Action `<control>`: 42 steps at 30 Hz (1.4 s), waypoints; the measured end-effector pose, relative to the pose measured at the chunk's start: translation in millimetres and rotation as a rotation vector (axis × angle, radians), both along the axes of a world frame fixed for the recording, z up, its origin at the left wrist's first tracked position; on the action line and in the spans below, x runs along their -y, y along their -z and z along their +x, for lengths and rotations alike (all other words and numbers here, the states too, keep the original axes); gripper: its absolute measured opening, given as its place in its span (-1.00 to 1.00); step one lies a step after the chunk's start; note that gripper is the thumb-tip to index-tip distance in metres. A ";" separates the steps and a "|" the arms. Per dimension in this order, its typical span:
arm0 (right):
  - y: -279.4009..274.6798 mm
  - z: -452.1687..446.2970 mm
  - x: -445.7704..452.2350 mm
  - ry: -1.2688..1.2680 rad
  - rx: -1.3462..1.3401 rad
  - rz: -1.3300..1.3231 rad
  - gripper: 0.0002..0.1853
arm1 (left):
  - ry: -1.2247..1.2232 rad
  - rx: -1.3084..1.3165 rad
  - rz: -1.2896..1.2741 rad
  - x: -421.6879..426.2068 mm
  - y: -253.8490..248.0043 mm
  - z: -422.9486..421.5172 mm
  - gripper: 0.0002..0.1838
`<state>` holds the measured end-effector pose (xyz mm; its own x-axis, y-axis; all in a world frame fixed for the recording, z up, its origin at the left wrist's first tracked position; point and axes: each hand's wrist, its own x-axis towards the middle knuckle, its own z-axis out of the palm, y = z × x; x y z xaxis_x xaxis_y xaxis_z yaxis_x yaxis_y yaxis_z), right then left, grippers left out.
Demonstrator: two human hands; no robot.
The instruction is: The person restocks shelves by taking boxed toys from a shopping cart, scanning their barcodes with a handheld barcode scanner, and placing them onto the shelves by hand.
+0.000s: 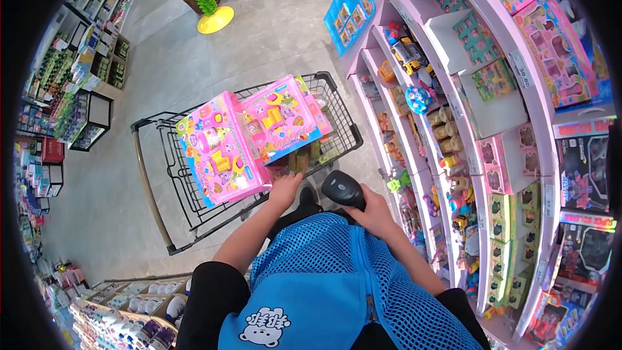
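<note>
My right hand (377,214) is wrapped round the grip of a black handheld barcode scanner (342,189), its head pointing away from me and to the left. My left hand (286,190) is closed over the near rim of a black wire shopping cart (184,210), though its fingertips are partly hidden. Close beside that hand, a pink boxed toy set (220,146) lies tilted in the cart. A second pink box (280,115) with a blue edge leans next to it. More packages show beneath, partly covered.
Pink shelves (476,155) packed with toys rise on my right. A blue display rack (350,16) stands at their far end. Ahead is a plant on a yellow base (216,19). Shelves of goods (91,120) line the left, with a display of bottles and shoes-like items (129,314) behind me.
</note>
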<state>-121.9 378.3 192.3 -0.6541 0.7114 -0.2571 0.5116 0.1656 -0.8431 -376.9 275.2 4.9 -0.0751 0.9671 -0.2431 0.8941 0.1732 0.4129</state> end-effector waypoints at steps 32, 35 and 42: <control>27.9 20.6 -162.9 -0.125 0.024 0.031 -0.52 | -0.022 -0.106 -0.088 -72.1 -0.5 -49.1 -0.86; 23.4 17.1 -170.4 -0.116 0.049 0.025 -0.53 | -0.031 -0.088 -0.108 -84.2 4.3 -59.4 -0.84; 32.7 7.6 -175.9 -0.021 0.014 -0.028 -0.54 | -0.029 -0.052 -0.109 -107.3 13.5 -77.6 -0.74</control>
